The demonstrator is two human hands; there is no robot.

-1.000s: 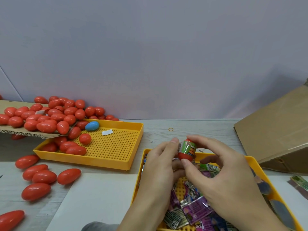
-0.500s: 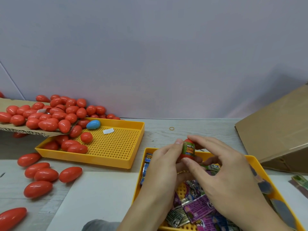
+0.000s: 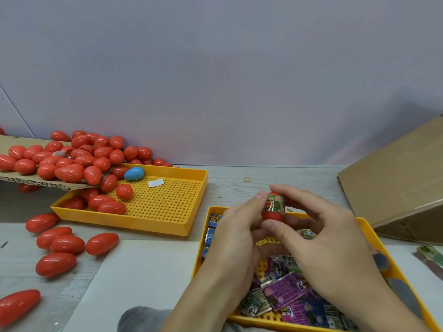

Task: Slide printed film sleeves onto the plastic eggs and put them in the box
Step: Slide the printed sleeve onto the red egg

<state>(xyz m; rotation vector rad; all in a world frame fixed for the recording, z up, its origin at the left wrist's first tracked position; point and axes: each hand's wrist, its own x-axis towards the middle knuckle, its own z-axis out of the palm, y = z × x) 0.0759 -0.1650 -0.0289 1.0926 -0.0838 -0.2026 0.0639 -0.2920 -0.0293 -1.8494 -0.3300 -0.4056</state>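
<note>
A red plastic egg (image 3: 273,214) stands upright between both hands, wearing a green printed film sleeve (image 3: 275,203) round its upper half. My left hand (image 3: 236,233) pinches it from the left with thumb and fingers. My right hand (image 3: 321,238) pinches it from the right, forefinger over the top and thumb under the bottom. Below them a yellow tray (image 3: 366,227) holds several flat printed sleeves (image 3: 285,289). The cardboard box (image 3: 398,183) stands at the right.
A second yellow perforated tray (image 3: 167,200) at the left holds red eggs and one blue egg (image 3: 134,173). A cardboard flap (image 3: 36,183) piled with red eggs (image 3: 69,161) overhangs it. Loose red eggs (image 3: 64,243) lie on the table at the left. A rubber band (image 3: 247,179) lies behind.
The egg has turned a little between my fingers, and more red shows below the sleeve. Both hands stay in the same spot above the sleeve tray.
</note>
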